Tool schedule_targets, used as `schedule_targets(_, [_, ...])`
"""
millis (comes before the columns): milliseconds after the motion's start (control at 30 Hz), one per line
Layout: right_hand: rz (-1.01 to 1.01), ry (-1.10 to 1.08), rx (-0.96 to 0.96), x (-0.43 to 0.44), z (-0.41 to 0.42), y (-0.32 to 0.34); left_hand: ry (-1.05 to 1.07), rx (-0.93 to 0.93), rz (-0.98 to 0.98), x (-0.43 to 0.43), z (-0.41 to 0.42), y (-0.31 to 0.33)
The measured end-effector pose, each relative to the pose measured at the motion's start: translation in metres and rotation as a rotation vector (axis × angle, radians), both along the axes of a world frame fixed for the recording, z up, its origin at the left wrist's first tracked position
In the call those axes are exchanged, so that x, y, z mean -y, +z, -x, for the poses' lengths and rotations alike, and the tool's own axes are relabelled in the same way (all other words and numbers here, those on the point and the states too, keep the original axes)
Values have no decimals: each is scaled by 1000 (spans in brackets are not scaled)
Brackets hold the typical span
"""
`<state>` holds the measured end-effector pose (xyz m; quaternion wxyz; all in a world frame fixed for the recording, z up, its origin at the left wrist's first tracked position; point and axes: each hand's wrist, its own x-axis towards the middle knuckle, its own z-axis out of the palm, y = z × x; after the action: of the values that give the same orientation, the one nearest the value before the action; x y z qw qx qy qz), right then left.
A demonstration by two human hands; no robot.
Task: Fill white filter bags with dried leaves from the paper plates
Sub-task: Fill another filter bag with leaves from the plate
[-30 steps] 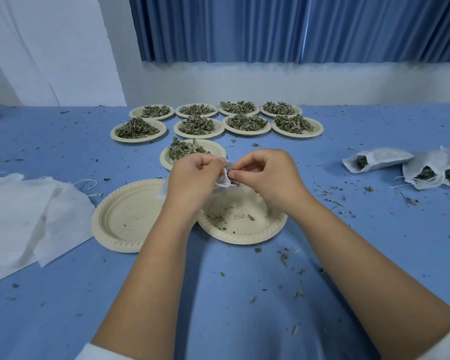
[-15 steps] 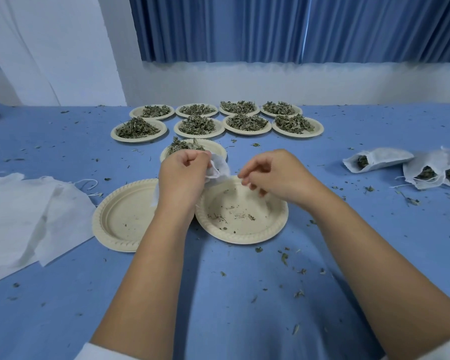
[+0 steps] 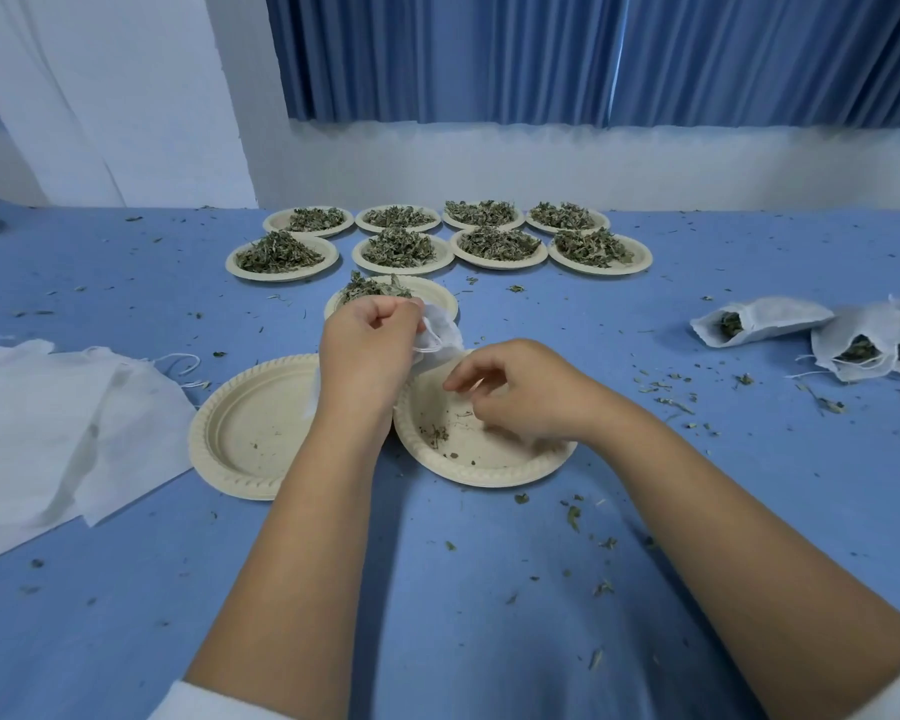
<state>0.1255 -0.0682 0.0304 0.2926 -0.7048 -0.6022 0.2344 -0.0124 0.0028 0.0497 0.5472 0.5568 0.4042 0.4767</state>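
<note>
My left hand [image 3: 367,350] grips a white filter bag [image 3: 440,335] by its mouth, held above the near paper plates. My right hand [image 3: 520,389] hovers over a nearly empty paper plate [image 3: 468,459] that holds only a few leaf crumbs; its fingers are loosely curled, and I cannot tell if they pinch anything. Just behind the left hand a plate with dried leaves [image 3: 380,291] is partly hidden. Further back, several plates heaped with dried leaves [image 3: 401,249] stand in two rows.
An empty paper plate [image 3: 250,428] lies left of my left forearm. A pile of flat white filter bags [image 3: 58,423] sits at the left. Filled bags [image 3: 759,324] lie at the right edge. Leaf crumbs are scattered over the blue tablecloth [image 3: 489,589].
My right hand let go of the bag's mouth and moved down and right over the near plate. My left hand lifted the bag slightly up and left.
</note>
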Motion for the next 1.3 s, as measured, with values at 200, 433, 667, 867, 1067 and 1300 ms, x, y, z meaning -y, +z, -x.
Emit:
schedule_targets(200, [36, 165, 230, 0, 12, -7, -34, 28, 17, -1, 0, 0])
schedule_targets(433, [-10, 184, 146, 0, 23, -12, -53, 53, 14, 2, 0, 0])
schedule_targets(667, [-23, 126, 27, 0, 27, -13, -75, 72, 29, 4, 1, 1])
schedule_targets(867, [14, 136, -73, 4, 22, -4, -56, 21, 4, 1, 1, -1])
schedule_targets(1067, [65, 70, 31, 6, 10, 1, -43, 14, -4, 1, 1, 0])
schedule_targets(1300, [78, 88, 128, 4, 22, -3, -41, 18, -29, 4, 1, 2])
